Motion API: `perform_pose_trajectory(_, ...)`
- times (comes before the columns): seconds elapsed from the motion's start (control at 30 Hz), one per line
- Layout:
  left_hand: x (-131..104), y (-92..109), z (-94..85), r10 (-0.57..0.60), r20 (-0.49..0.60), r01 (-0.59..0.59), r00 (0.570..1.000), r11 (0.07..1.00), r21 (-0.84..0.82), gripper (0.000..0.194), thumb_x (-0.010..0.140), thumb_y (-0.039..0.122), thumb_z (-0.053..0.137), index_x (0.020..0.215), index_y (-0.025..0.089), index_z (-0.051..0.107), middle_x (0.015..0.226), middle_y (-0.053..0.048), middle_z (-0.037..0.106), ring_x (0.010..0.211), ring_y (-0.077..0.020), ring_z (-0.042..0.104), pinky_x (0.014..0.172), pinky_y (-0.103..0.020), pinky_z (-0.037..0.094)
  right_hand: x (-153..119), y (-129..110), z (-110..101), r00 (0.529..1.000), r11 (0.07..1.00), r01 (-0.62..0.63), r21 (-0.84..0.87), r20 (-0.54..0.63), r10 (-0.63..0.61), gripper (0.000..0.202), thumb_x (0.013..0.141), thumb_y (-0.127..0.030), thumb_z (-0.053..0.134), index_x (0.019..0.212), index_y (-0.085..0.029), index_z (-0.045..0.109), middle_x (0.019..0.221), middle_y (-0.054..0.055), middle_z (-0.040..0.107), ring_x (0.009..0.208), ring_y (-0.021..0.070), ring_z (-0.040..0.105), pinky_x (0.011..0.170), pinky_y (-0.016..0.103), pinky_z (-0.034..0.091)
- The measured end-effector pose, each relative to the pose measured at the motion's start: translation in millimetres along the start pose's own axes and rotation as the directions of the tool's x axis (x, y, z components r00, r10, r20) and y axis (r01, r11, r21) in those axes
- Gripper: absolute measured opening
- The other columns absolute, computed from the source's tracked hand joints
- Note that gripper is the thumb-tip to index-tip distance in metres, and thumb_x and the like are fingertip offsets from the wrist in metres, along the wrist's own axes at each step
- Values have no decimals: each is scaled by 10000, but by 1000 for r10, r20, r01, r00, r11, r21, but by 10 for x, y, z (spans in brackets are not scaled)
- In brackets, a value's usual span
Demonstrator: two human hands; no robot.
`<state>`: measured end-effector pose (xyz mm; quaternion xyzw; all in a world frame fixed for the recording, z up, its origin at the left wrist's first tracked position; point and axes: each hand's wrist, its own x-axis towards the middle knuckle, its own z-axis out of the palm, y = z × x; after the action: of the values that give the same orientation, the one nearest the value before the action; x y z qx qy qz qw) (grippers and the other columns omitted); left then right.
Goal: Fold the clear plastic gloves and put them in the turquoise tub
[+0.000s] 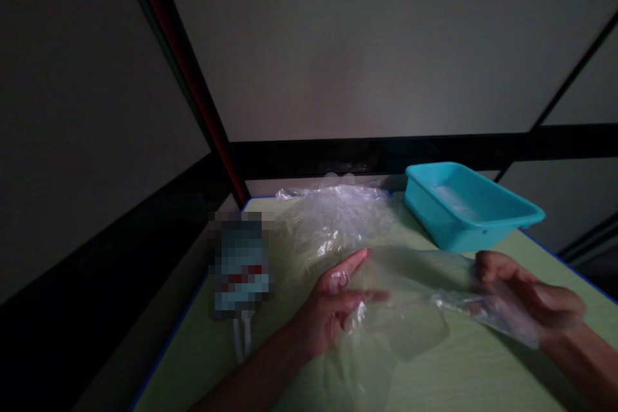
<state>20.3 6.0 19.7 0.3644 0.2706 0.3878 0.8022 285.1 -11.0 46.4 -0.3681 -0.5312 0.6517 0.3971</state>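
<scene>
A clear plastic bag [410,280] is stretched between my two hands above the pale green table. My left hand [338,299] is at the bag's left part, its index finger pointing to the upper right and its other fingers partly spread, with film over and around them. My right hand [526,293] grips the right end of the bag, its fingers curled, and some film hangs below it. Behind my left hand lies a heap of crumpled clear plastic bags [338,212].
A turquoise plastic basin [473,206] stands at the back right of the table [458,367]. At the left edge is a pixelated object [241,264] with pale straps below it. Wall panels rise behind the table.
</scene>
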Motion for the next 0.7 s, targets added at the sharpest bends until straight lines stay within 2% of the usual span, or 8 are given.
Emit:
perform_pose_trajectory(0.07,7,-21,-31,22,8,-22,1000,1000,6,582,613,124,628,1174,253,541,1370,-29,385,865,-173,624,415,-145,314,18,4,17,997,995,36,94,63,-42,452,553,-611,649,869,-289,615,629,6,589,520,141,567,431,206,416)
perform_pose_trajectory(0.13,17,-45,-63,43,16,-43,999,999,14,586,623,130,626,1187,256,533,1325,-35,448,873,-179,618,462,-161,342,47,7,34,993,988,42,149,101,-57,505,583,-593,659,988,-296,602,723,23,639,607,157,604,532,238,458)
perform_pose_trajectory(0.23,40,-67,-90,39,-17,-38,999,998,40,626,635,139,632,1237,231,486,1165,-72,589,851,-178,609,463,-171,329,88,9,38,996,989,31,147,83,-44,592,597,-650,623,1063,-290,575,843,52,661,774,198,626,699,318,461)
perform_pose_trajectory(0.33,61,-59,-76,49,-122,-41,991,997,66,671,621,158,659,1259,191,453,1049,-92,645,774,-166,603,471,-185,331,107,19,32,997,988,57,141,45,-64,591,613,-665,600,1069,-289,578,907,64,658,855,223,618,757,354,447)
perform_pose_trajectory(0.4,64,-41,-53,67,-189,-56,980,996,64,680,611,159,660,1257,180,449,1023,-90,652,702,-146,593,496,-198,343,112,36,36,996,989,76,129,29,-80,524,654,-600,619,1077,-293,580,954,62,654,916,224,603,807,353,432)
perform_pose_trajectory(0.5,48,-12,-20,78,-235,-66,969,996,58,673,611,130,623,1257,186,444,1014,-77,653,608,-108,561,486,-195,323,118,71,44,996,991,82,107,33,-86,442,703,-445,661,1106,-291,569,1022,55,642,981,221,581,876,358,409)
perform_pose_trajectory(0.6,29,3,-8,71,-244,-56,967,996,69,689,615,107,605,1275,198,428,1027,-74,647,571,-87,535,443,-183,269,128,98,25,987,990,45,131,148,-64,440,726,-342,671,1144,-278,546,1100,64,609,848,175,629,728,275,494)
perform_pose_trajectory(0.7,34,-2,-23,69,-215,-56,974,996,69,726,600,91,619,1288,201,414,1082,-88,624,537,-68,510,421,-181,244,136,129,-38,929,973,-15,231,364,-72,465,744,-308,658,1183,-242,519,1150,96,578,658,109,652,467,131,470)
